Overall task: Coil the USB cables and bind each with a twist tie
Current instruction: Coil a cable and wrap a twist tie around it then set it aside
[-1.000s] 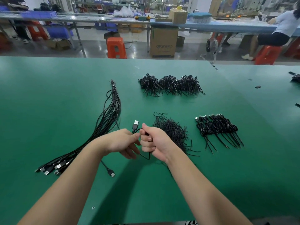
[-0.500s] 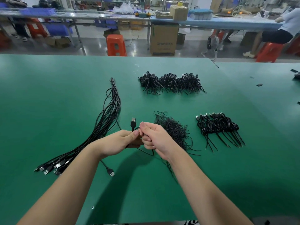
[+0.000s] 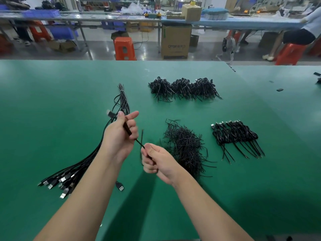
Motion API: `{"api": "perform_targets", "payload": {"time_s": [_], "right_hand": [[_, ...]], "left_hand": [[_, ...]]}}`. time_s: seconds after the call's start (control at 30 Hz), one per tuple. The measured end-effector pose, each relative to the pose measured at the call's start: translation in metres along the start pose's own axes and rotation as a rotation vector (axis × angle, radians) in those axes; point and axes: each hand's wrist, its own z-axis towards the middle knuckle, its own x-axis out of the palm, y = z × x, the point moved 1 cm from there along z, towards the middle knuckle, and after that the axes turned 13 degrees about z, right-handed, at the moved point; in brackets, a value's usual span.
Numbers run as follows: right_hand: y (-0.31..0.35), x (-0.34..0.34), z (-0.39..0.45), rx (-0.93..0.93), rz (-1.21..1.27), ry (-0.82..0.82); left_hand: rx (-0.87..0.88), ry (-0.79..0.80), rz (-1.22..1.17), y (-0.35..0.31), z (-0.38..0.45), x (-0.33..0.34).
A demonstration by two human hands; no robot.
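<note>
I find the left hand [image 3: 119, 136] gripping a folded cable [image 3: 127, 130] above the bench [image 3: 52, 101], plug outward, while the right hand [image 3: 156, 160] pinches its tail, apparently for winding, with loose ties [image 3: 185, 146] heaped just beside for binding.

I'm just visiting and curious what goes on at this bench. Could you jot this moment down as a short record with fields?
Surface: green table
Left hand: grips a folded black USB cable
Right hand: pinches the cable's strand
Uncoiled cables: long bundle on the left, plugs nearest the person
Twist ties: loose black pile right of the hands
Finished coils: row further right
Far piles: three black heaps, too tangled to identify
</note>
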Motion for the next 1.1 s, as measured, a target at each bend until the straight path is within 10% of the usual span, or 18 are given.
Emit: {"api": "perform_targets", "payload": {"time_s": [0.27,0.5,0.7,0.8,0.97,1.1], "right_hand": [[-0.001,-0.016,0.001,0.103,0.316,0.054],[0.001,-0.022,0.003,0.089,0.250,-0.015],[-0.011,-0.014,-0.001,0.081,0.311,0.002],[-0.019,-0.012,-0.002,0.093,0.319,0.030],[-0.031,-0.011,-0.002,0.124,0.367,-0.029],[-0.025,-0.012,0.000,0.139,0.430,-0.029]], "left_hand": [[-0.147,0.788,0.779,-0.030,-0.024,-0.014],[-0.369,0.618,1.679,-0.009,-0.029,-0.015],[-0.069,0.142,1.357,0.015,-0.024,-0.011],[-0.080,-0.003,0.832,0.024,-0.023,-0.001],[-0.102,0.025,0.064,0.011,-0.015,0.005],[-0.074,0.229,0.175,-0.001,-0.018,-0.001]]}}
